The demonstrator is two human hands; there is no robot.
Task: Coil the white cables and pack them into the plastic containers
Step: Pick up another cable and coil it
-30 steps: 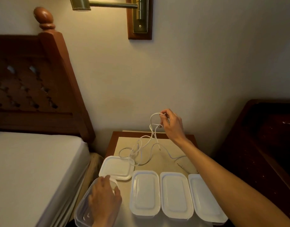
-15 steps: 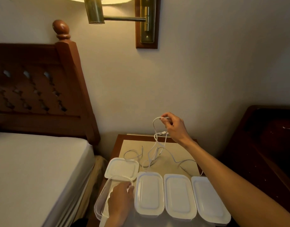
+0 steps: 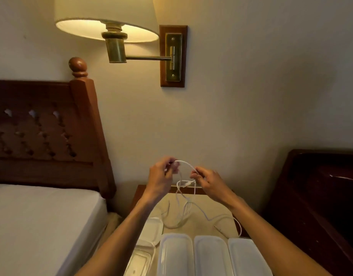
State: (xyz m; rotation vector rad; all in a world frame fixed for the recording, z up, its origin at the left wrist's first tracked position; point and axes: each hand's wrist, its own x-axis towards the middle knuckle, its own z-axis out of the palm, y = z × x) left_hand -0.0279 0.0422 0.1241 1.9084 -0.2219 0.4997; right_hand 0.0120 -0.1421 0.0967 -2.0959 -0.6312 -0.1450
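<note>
A thin white cable [image 3: 186,165] arcs between my two hands, held up above the nightstand [image 3: 211,204]. My left hand [image 3: 161,176] pinches one part of it and my right hand [image 3: 208,181] pinches another, with a small loop and a plug hanging between them. The rest of the cable trails down in loose tangles onto the tabletop. Three lidded white plastic containers [image 3: 211,255] stand in a row at the front edge. An open clear container [image 3: 140,259] sits at the front left, with its loose lid [image 3: 152,229] lying behind it.
A bed with a white mattress [image 3: 38,222] and a carved wooden headboard [image 3: 42,134] is on the left. A lit wall lamp [image 3: 105,18] hangs overhead. Dark wooden furniture [image 3: 321,196] stands to the right of the nightstand.
My left hand has left the open clear container and risen to take hold of the cable beside my right hand. The view has tilted upward.
</note>
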